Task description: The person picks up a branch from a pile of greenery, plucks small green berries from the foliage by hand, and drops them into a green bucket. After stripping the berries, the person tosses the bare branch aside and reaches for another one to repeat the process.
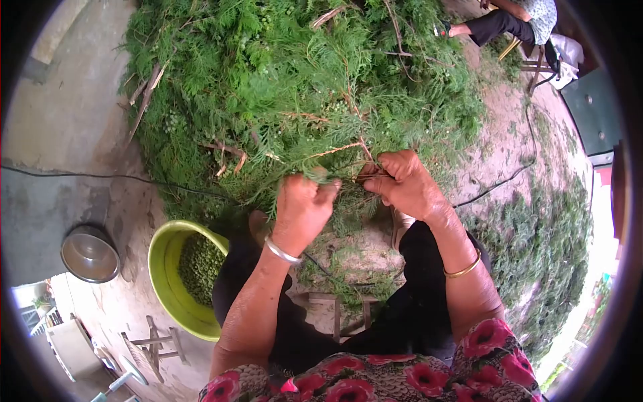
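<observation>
A leafy evergreen branch with a thin brown stem stands out from the heap in front of me. My right hand, a gold-coloured bangle on its wrist, is closed around the lower end of that branch. To its left, my left hand has its fingers curled in among green sprigs, slightly blurred, and wears a silver bangle. What lies inside the left fingers is hidden. By my left leg is a yellow-green bucket, partly filled with small green cones or berries.
A large heap of cut evergreen branches lies ahead. Metal bowl and wooden stool stand left. A black cable crosses the floor. More greenery spreads right. Another person sits at upper right.
</observation>
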`<state>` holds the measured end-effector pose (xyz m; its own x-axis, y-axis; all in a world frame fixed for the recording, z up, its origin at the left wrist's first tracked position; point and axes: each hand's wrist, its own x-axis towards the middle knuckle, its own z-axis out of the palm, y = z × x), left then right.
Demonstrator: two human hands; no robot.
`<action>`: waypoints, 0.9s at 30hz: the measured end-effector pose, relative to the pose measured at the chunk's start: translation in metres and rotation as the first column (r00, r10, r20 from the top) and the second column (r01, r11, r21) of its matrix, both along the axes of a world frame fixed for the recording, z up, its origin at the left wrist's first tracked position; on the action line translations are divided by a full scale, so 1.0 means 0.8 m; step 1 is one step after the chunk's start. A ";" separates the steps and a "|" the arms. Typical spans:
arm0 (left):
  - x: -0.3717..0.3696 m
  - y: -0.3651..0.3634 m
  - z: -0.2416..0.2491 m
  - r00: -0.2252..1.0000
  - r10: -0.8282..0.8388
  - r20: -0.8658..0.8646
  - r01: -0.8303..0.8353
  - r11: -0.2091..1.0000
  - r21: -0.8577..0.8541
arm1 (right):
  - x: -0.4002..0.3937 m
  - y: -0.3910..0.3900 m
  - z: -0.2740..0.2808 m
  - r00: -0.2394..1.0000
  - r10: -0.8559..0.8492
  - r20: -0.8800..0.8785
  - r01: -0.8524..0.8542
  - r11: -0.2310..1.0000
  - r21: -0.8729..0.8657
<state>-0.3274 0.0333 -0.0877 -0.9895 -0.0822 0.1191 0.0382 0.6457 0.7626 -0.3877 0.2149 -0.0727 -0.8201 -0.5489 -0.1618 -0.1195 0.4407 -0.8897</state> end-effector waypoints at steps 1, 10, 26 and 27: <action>0.002 0.001 -0.001 0.991 0.113 0.076 -0.127 0.967 0.223 | -0.001 0.002 -0.001 1.000 0.004 0.018 -0.003 1.000 -0.031; -0.003 -0.065 0.000 0.911 0.145 0.387 -0.355 -0.201 0.913 | -0.001 0.013 -0.004 0.984 -0.013 -0.175 0.007 0.999 -0.035; 0.014 -0.028 0.030 0.954 0.236 -0.183 -0.157 0.919 0.362 | 0.012 -0.004 -0.018 0.934 0.143 -0.329 -0.081 0.977 0.195; 0.013 -0.028 0.018 0.952 0.246 -0.180 -0.176 0.926 0.335 | 0.014 -0.005 -0.022 0.926 0.178 -0.333 -0.090 0.960 0.264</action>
